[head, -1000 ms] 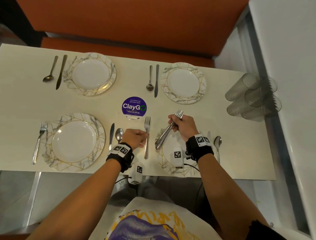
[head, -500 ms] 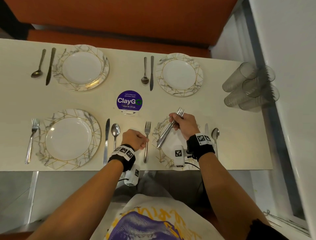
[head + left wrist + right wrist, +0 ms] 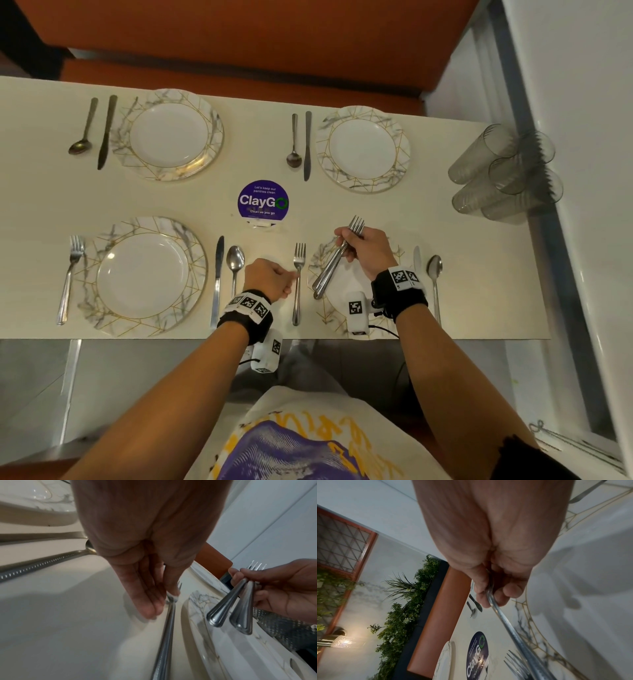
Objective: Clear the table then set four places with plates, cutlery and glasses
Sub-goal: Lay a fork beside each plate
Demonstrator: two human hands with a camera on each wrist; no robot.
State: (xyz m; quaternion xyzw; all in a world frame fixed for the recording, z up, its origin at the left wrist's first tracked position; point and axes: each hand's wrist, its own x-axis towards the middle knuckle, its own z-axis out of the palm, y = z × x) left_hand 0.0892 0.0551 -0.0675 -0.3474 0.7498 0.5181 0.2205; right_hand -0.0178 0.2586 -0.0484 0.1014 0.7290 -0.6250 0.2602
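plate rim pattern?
White-grey marble with thin gold lines on each plate; clearest in the head view.

On the bench (image 3: 479, 274) we see four plates: far left plate (image 3: 168, 134), far right plate (image 3: 363, 149), near left plate (image 3: 142, 275), near right plate (image 3: 329, 318). A spoon and knife lie left of each far plate. Between the near plates lie a knife (image 3: 217, 277), a spoon (image 3: 235, 263) and a fork (image 3: 298, 281). Glasses (image 3: 503, 173) lie at the right end.
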